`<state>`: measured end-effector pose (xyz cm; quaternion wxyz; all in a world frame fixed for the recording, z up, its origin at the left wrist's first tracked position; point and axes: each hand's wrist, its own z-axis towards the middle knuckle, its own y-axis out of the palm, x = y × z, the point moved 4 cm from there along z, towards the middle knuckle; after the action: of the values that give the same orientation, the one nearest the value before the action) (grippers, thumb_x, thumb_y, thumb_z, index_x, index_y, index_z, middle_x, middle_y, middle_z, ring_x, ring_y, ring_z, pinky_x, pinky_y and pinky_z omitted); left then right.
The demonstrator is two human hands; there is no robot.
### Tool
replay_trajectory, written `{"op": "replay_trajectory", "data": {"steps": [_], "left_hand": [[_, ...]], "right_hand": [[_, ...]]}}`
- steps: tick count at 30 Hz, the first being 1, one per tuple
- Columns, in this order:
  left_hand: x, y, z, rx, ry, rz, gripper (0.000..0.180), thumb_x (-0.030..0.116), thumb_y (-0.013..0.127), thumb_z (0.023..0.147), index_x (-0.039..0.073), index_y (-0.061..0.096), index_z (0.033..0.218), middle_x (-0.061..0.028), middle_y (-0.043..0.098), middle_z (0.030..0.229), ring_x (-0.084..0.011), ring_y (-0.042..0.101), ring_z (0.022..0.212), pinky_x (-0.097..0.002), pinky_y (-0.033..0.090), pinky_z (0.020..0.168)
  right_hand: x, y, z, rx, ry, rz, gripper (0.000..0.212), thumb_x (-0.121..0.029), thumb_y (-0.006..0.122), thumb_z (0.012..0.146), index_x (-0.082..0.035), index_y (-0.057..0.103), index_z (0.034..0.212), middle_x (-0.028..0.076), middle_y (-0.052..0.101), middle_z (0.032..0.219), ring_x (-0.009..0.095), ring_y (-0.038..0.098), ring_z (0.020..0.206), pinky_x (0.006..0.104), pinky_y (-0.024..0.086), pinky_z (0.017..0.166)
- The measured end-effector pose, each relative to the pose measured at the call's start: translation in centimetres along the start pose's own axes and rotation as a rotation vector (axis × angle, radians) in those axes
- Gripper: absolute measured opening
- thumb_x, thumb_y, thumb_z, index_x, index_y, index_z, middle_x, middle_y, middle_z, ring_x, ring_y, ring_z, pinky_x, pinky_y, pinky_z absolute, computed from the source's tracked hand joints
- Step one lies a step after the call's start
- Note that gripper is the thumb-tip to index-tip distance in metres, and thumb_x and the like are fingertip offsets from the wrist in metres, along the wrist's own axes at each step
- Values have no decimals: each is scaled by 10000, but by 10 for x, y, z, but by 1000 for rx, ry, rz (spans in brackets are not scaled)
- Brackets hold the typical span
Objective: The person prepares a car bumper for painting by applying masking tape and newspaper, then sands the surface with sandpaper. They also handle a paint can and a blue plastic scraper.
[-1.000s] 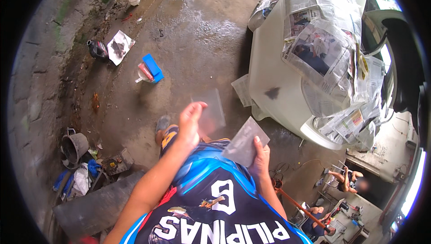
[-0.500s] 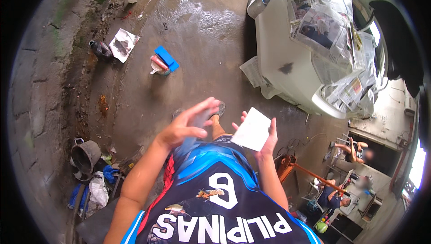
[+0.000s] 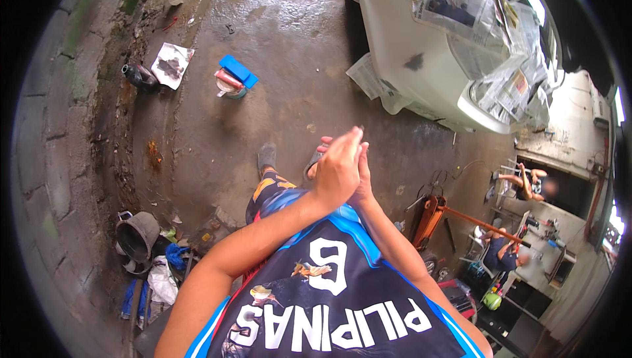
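Left hand (image 3: 338,172) and right hand (image 3: 363,185) press together, what their grip clamps, if anything, cannot be told; the bumper (image 3: 438,91) lies ahead-right, apart, long axis slanting far-left to near-right, neither hand clearly nearer.

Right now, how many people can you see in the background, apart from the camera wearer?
2: one person near the dark opening at right, and another person below, beside the cluttered table. More may be hidden.

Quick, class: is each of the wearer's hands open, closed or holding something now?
Left hand: against the right; whether it holds anything cannot be told.
Right hand: partly hidden by the left; cannot be told.
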<state>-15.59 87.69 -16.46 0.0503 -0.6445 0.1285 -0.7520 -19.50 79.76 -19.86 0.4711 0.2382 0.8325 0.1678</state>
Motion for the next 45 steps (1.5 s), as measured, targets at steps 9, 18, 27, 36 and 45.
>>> {"op": "replay_trajectory", "data": {"steps": [9, 18, 27, 36, 45], "left_hand": [[47, -15, -18, -120, 73, -134, 302, 134, 560, 985, -36, 632, 1225, -227, 691, 1119, -391, 672, 1018, -456, 520, 877], [39, -33, 1, -103, -216, -275, 333, 185, 518, 1034, -53, 633, 1236, -206, 702, 1141, -285, 667, 1082, -399, 500, 956], [-59, -78, 28, 54, -284, -485, 343, 250, 587, 1032, -35, 669, 1205, -86, 691, 1156, -136, 618, 1028, -294, 479, 940], [2, -98, 5, -102, -315, -296, 438, 168, 618, 1001, -21, 546, 1390, -152, 610, 1354, -206, 582, 1224, -354, 443, 1054], [32, -36, -14, -63, 357, 33, 273, 79, 618, 946, -57, 652, 1181, -221, 700, 1052, -384, 686, 952, -404, 541, 860]], "right_hand": [[-13, -20, -5, 121, -56, 147, 800, -745, 399, 947, -58, 535, 1335, 62, 624, 1117, 147, 586, 1041, 306, 494, 903], [2, -16, -4, 127, -118, -9, 746, -629, 456, 1001, -29, 469, 1444, 105, 554, 1355, 172, 507, 1244, 315, 394, 1068], [-13, -19, -22, -2, -135, -323, 732, -590, 557, 965, -6, 523, 1403, 160, 604, 1319, 159, 578, 1141, 307, 475, 970], [0, -83, 5, 187, 196, 498, 618, -569, 651, 918, -82, 575, 1290, 75, 670, 970, 219, 650, 754, 329, 542, 672], [25, -4, 5, 81, -133, 128, 703, -679, 520, 944, -81, 588, 1306, 21, 664, 1030, 127, 631, 940, 293, 536, 815]]}}
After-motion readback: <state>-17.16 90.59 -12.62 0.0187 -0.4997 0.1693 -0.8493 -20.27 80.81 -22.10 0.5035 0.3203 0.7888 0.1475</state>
